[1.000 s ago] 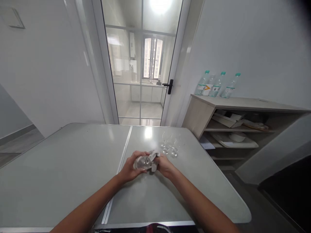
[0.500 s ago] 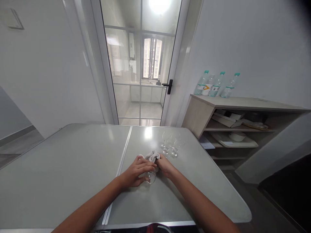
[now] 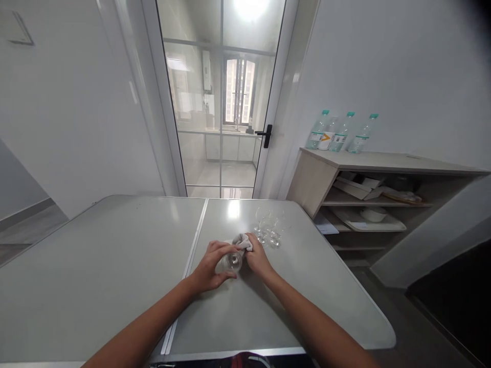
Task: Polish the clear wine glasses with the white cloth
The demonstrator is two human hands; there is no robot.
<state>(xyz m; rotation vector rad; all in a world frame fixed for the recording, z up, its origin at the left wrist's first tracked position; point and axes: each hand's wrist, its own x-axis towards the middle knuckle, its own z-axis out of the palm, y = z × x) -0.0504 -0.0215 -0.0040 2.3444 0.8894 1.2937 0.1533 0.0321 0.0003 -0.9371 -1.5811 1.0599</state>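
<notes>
My left hand (image 3: 210,266) is curled round a small clear stemmed glass (image 3: 232,261), held just above the grey table (image 3: 115,255). My right hand (image 3: 257,258) is closed on a grey cloth (image 3: 241,240) that is bunched against the glass. Both hands meet near the middle of the table, just right of its centre seam. A cluster of several clear glasses (image 3: 270,230) stands a short way beyond my right hand.
A glass door (image 3: 222,102) with a black handle stands behind the table. To the right is a low wooden shelf unit (image 3: 368,189) with three water bottles (image 3: 339,134) on top and papers inside. The table's right edge drops to dark floor.
The glass has been turned and shifted in my left hand, dipping low toward the table and coming back up. My right hand with the cloth moved slightly forward.
</notes>
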